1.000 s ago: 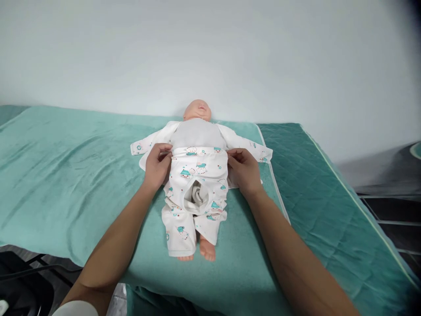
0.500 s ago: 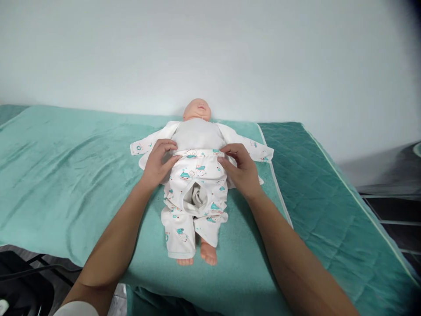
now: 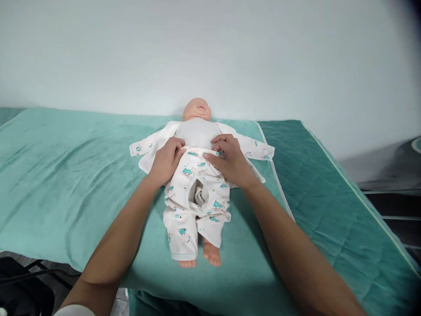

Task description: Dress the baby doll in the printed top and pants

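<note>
A baby doll [image 3: 197,109] lies on its back, feet toward me. It wears white printed baby pants [image 3: 187,219] with an open crotch, through which bunched pale cloth shows. An open white baby jacket [image 3: 158,142] is on its arms, sleeves spread out, and the pale torso [image 3: 197,131] is bare of it. My left hand [image 3: 167,160] pinches the waistband at its left part. On the right part of the waistband, my right hand [image 3: 230,158] is closed with its thumb on the front and fingers at the upper edge.
A light green sheet [image 3: 72,184] covers the bed under the doll. A darker quilted pad [image 3: 329,197] lies to the right. Behind rises a white wall [image 3: 210,52]. A black object [image 3: 23,289] is on the floor at lower left.
Both hands have moved inward along the waistband, from the sides of the pants toward the front middle. The doll's legs have shifted slightly to the right.
</note>
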`<action>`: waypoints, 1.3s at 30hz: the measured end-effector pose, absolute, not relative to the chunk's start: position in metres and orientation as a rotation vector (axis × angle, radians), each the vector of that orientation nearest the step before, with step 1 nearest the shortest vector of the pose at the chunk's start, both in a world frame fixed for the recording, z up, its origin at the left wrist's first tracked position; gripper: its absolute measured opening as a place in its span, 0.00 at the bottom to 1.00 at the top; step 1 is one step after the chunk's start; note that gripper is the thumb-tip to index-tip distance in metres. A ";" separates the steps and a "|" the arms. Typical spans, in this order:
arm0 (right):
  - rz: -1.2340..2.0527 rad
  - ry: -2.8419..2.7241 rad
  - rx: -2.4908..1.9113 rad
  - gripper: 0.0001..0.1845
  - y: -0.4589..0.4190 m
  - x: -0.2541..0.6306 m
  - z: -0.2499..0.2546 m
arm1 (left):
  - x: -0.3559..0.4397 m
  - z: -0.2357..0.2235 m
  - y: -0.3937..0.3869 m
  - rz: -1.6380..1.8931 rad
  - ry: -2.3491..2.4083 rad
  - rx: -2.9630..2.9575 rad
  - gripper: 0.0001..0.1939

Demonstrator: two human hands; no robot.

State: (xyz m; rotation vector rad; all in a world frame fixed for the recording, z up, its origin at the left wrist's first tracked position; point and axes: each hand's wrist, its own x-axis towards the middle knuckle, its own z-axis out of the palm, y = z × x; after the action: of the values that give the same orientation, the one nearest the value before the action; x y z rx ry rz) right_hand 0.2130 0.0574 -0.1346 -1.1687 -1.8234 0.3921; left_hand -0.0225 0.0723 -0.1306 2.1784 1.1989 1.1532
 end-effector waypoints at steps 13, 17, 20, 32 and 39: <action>0.719 -1.641 -1.241 0.23 0.136 0.213 -0.133 | -0.011 -0.128 0.146 1.096 1.187 1.835 0.07; 0.910 -1.477 -1.176 0.25 0.142 0.215 -0.142 | -0.011 -0.129 0.145 1.112 1.181 1.764 0.08; 0.972 -1.392 -1.172 0.26 0.136 0.215 -0.142 | -0.016 -0.124 0.137 1.083 1.184 1.770 0.10; 0.520 -1.724 -1.235 0.19 0.129 0.221 -0.139 | -0.020 -0.126 0.146 1.085 1.271 1.998 0.11; 0.578 -1.625 -1.404 0.17 0.159 0.219 -0.144 | -0.013 -0.131 0.174 1.186 1.267 1.848 0.12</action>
State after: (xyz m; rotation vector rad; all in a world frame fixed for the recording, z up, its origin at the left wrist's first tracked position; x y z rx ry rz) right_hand 0.2188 0.1590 -0.1444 -1.4044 -1.6255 0.5780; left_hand -0.0134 0.1739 -0.1310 1.8483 1.2673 1.1856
